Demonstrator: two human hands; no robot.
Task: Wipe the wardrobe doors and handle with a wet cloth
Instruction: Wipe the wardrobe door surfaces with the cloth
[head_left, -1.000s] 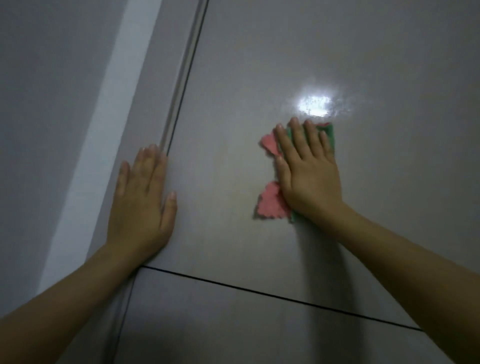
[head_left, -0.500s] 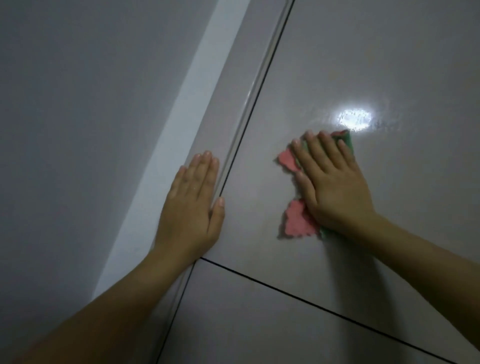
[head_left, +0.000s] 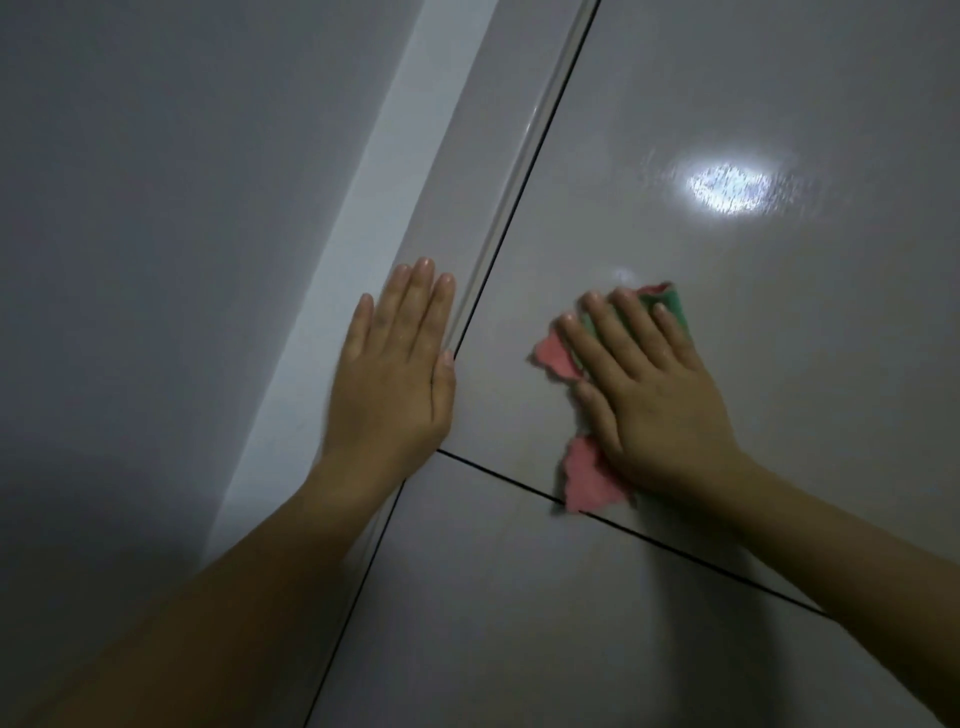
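Observation:
The glossy grey wardrobe door (head_left: 753, 93) fills the right of the view. A pink and green cloth (head_left: 589, 480) lies flat against it, its lower pink corner over the thin dark seam between panels. My right hand (head_left: 649, 395) presses the cloth to the door with straight, spread fingers and hides its middle. My left hand (head_left: 397, 374) rests flat, fingers together, on the neighbouring panel (head_left: 457, 171), thumb at the vertical gap between the doors. No handle shows.
A pale vertical strip (head_left: 374, 171) runs along the left panel's edge, with a plain grey wall (head_left: 156, 260) beyond it. A bright light reflection (head_left: 727, 187) shines on the door above my right hand. A lower panel (head_left: 545, 623) lies below the seam.
The view has shifted, so both hands sit further right and lower in frame. My right hand has slid the cloth down the door, away from the light reflection and onto the seam.

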